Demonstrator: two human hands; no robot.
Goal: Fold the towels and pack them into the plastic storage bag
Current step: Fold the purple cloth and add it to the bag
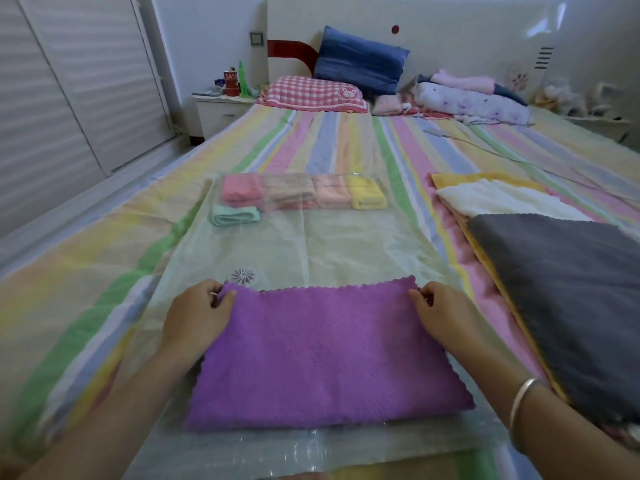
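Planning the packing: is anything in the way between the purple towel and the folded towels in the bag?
Nothing loose. The purple towel lies on top of the storage bag, left hand and right hand pinching its far corners; beyond it only the bag's flat round valve shows before the folded towels.

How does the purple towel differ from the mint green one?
The purple towel lies wide and flat on the plastic storage bag; the mint green towel is folded small. The left hand and right hand pinch the purple towel's far corners; nothing touches the mint green towel. Both look plush.
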